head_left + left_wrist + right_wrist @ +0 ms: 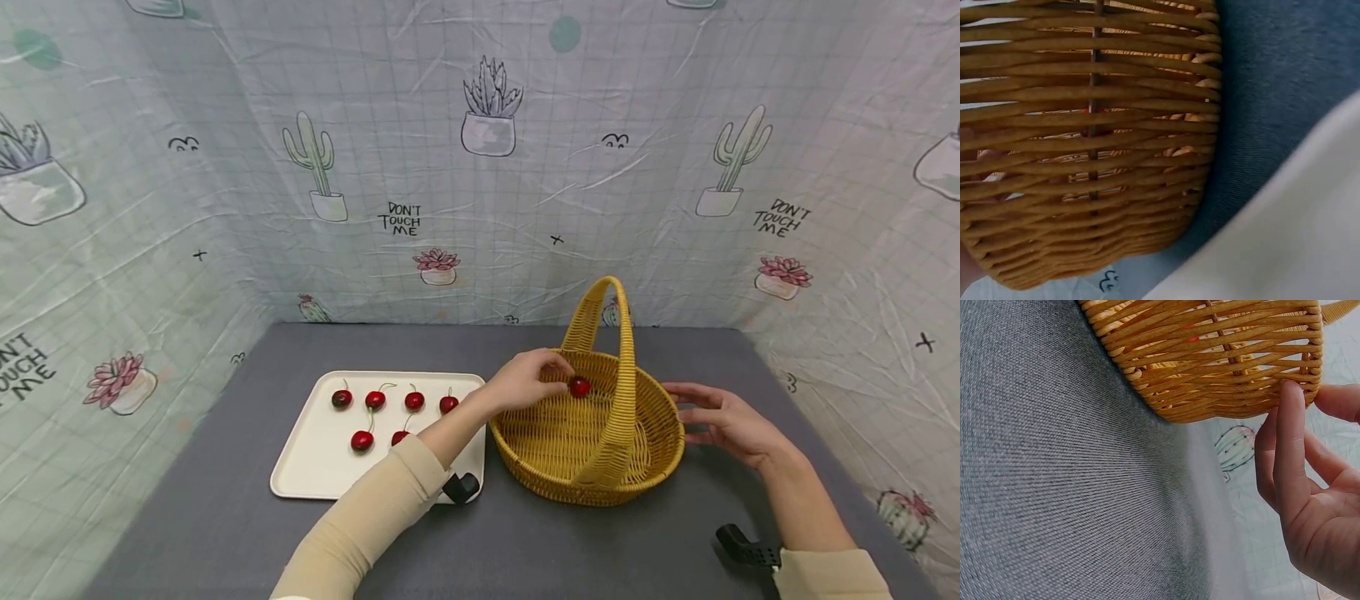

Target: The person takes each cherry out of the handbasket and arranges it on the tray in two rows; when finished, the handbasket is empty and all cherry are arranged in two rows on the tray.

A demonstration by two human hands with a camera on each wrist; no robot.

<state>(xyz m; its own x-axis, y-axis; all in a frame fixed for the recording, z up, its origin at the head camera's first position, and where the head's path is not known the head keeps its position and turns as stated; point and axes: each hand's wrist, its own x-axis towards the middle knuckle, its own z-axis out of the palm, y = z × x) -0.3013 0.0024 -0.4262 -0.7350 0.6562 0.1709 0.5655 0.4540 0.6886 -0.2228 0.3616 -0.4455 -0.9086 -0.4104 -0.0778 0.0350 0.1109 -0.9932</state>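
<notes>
My left hand (pixel 528 379) reaches over the near-left rim of a yellow woven basket (pixel 558 425) and pinches a red cherry (pixel 579 387) by its fingertips, inside the basket near the far wall. The left wrist view is mostly filled by the basket's outer weave (pixel 1147 137), which hides most of that hand. At the basket's right side, my right hand (pixel 731 421) holds the rim lightly. Up close in the right wrist view, one finger (pixel 1291 425) lies against the outer weave while another reaches the rim.
Several stemmed cherries (pixel 362 440) lie on a white tray (pixel 303 467) left of the basket, partly covered by my left forearm. An arched handle (pixel 626 375) rises over the basket. Patterned cloth (pixel 487 208) hangs behind and beside the grey table (pixel 525 550).
</notes>
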